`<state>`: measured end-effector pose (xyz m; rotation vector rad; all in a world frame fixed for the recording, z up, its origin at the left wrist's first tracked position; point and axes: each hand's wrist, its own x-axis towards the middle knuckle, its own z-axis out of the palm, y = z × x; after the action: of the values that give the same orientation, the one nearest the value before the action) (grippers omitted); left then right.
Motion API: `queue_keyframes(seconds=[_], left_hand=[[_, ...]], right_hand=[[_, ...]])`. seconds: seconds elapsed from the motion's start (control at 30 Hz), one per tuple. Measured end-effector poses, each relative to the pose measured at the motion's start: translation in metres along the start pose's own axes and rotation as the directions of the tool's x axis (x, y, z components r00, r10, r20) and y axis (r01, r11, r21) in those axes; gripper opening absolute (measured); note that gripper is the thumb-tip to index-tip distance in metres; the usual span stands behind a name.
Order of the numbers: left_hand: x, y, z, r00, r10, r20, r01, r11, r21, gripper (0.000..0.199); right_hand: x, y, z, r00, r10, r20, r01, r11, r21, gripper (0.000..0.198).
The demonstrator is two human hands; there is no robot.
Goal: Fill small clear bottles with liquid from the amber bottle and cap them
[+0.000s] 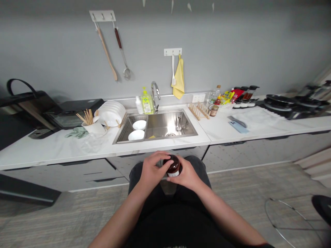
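Black clothing (165, 220) occupies the near foreground. Left hand (151, 169): fingers and thumb grasp the dark lid (176, 160) of the jar (174, 166) at its top and side. Right hand (188, 175): fingers are closed around the jar's side. Jar location: above the legs (198, 167), in front of the surface (62, 150) and apart from it.

Caution: if the right hand's hold loosens, or sideways force on the lid exceeds it, the jar could slip and drop to the floor (93, 210). Tilting with a loose lid could spill any contents.

Not verifiable: contents and lid seating. Fingers cover part of the jar; its white label (173, 174) is unreadable. Cookware (280, 100) at far right is blurred; a dark object (322, 205) at lower right is cut off.
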<state>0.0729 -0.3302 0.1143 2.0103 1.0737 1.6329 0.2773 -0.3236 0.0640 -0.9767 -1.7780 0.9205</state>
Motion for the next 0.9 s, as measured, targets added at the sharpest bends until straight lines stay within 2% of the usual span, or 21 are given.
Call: queue_keyframes(seconds=[0.17, 0.3, 0.4, 0.5, 0.6, 0.7, 0.77, 0.9], left_hand=[[-0.008, -0.001, -0.005, 0.999, -0.022, 0.033, 0.02, 0.999, 0.044, 0.009], [-0.015, -0.003, -0.006, 0.997, -0.074, 0.015, 0.073, 0.994, 0.079, 0.012], [-0.02, -0.005, -0.003, 0.995, -0.095, 0.018, 0.094, 0.995, 0.03, 0.009], [-0.022, -0.006, 0.002, 0.999, -0.044, 0.029, 0.045, 0.998, -0.048, 0.017], [-0.023, -0.006, 0.009, 0.999, -0.009, -0.036, 0.007, 0.998, -0.06, 0.015], [-0.027, -0.006, 0.013, 0.994, -0.061, -0.092, 0.056, 0.997, -0.055, 0.008], [-0.032, -0.005, 0.013, 0.993, -0.099, -0.066, 0.095, 0.994, -0.06, 0.006], [-0.044, 0.0, 0.009, 0.992, -0.125, 0.012, 0.126, 0.988, -0.091, 0.024]], right_hand=[[-0.004, 0.002, 0.004, 1.0, 0.0, 0.014, 0.001, 0.999, -0.045, 0.078], [-0.004, 0.005, 0.011, 1.0, 0.001, 0.022, 0.0, 1.0, -0.026, 0.081], [-0.003, 0.006, 0.015, 1.0, 0.009, 0.03, -0.008, 0.999, -0.038, 0.076], [-0.003, 0.007, 0.015, 1.0, 0.01, 0.026, -0.009, 0.999, -0.053, 0.074], [-0.006, 0.009, 0.015, 1.0, 0.001, 0.023, 0.001, 0.999, -0.047, 0.073], [-0.011, 0.011, 0.016, 0.999, 0.001, 0.034, 0.0, 0.999, -0.045, 0.074], [-0.015, 0.011, 0.016, 0.999, 0.013, 0.032, -0.011, 0.999, -0.042, 0.076], [-0.021, 0.008, 0.018, 0.999, 0.039, 0.025, -0.038, 0.998, -0.046, 0.072]])
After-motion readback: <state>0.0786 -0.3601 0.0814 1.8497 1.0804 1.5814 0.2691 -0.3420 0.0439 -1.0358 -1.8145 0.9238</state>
